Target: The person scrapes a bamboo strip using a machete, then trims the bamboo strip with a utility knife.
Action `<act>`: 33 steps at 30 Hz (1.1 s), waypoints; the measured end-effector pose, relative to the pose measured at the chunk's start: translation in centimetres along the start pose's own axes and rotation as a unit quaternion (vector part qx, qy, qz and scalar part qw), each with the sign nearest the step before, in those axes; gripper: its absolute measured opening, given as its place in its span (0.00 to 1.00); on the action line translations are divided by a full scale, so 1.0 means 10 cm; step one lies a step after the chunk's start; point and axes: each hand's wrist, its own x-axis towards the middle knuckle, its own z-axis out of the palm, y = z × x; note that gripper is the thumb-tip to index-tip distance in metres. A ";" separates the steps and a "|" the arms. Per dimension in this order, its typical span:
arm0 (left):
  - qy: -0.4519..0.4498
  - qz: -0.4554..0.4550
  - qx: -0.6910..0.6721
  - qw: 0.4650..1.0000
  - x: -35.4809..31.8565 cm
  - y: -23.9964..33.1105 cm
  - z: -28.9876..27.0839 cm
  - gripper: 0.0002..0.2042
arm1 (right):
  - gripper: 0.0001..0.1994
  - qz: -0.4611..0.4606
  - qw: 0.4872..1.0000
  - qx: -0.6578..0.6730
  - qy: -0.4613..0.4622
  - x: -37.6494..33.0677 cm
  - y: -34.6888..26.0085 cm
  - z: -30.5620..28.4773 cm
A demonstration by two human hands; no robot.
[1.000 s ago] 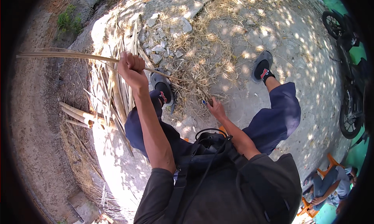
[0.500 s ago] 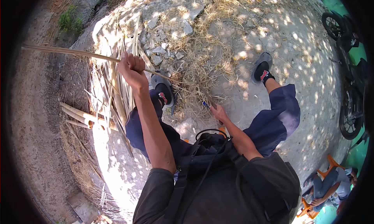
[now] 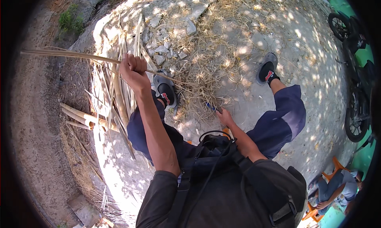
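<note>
My left hand (image 3: pixel 135 72) is raised at the left, its fingers closed round a long, thin bamboo strip (image 3: pixel 85 55). One end of the strip reaches far out to the left. The thinner end slopes down past my left shoe (image 3: pixel 164 91) toward the curled shavings. Low in the middle, my right hand (image 3: pixel 225 117) is closed on the handle of a knife (image 3: pixel 212 106) with a blue part showing. Its blade is hard to make out against the shavings (image 3: pixel 202 85) beneath it.
Split bamboo strips (image 3: pixel 117 85) and thicker bamboo poles (image 3: pixel 81 116) lie at the left. Broken stones (image 3: pixel 160 53) are scattered ahead of my left shoe. My right shoe (image 3: pixel 268 69) stands on the concrete. Motorcycles (image 3: pixel 355 81) and a seated person (image 3: pixel 337 190) are at the right.
My right hand has shifted slightly right and toward me; the knife's long blade, plain before, now blends into the shavings. My left hand and the strip have barely moved.
</note>
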 end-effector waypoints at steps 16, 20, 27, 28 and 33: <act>0.045 0.147 -0.055 0.987 0.22 1.34 -0.25 0.24 | 0.19 0.169 0.968 0.141 -0.118 0.24 -0.25 -0.31; 0.032 0.119 -0.090 0.988 0.16 1.26 -0.25 0.24 | 0.18 0.158 0.966 0.185 -0.092 0.33 -0.53 -0.52; 0.001 0.155 -0.175 0.972 0.02 1.42 -0.63 0.24 | 0.22 0.008 0.988 -0.110 0.105 0.47 -0.92 -0.95; -0.002 0.157 -0.184 0.970 -0.01 1.43 -0.64 0.24 | 0.22 0.006 0.987 -0.114 0.114 0.51 -0.87 -1.03; 0.014 0.153 -0.302 0.941 -0.14 1.51 -0.92 0.25 | 0.27 0.047 0.965 -0.256 -0.040 0.29 -0.90 -1.03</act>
